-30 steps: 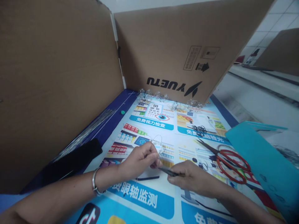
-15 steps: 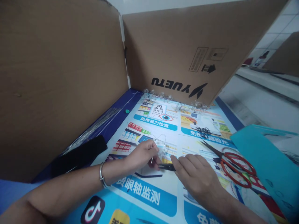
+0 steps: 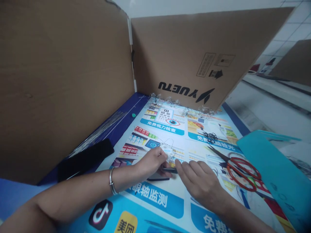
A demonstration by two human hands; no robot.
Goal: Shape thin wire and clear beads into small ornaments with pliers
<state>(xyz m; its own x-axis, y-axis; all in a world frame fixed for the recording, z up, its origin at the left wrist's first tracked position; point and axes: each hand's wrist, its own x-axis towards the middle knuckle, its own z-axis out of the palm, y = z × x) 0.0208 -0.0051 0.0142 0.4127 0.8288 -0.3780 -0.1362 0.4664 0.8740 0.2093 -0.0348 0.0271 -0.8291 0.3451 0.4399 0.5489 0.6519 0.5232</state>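
My left hand, with a silver bangle on its wrist, is closed with thumb and fingers pinching a thin bent wire. The wire's loops stick out beyond the fingertips over the printed sheet. From the right, my right hand is wrapped around dark-jawed pliers; their handles are hidden in the palm. The plier jaws reach in under my left fingers, touching or very near the wire; the exact contact is hidden. Red-handled scissors lie spread to the right of my right hand.
Cardboard walls stand at the left and back. Clear wiry pieces line the back wall. Black rings, a teal holder, a straight wire bundle, a black flat item and a green bit surround the printed sheet.
The plier jaws have moved left, further in under my left fingers. The white wire end that stood below my left thumb no longer shows. The camera view has shifted slightly.
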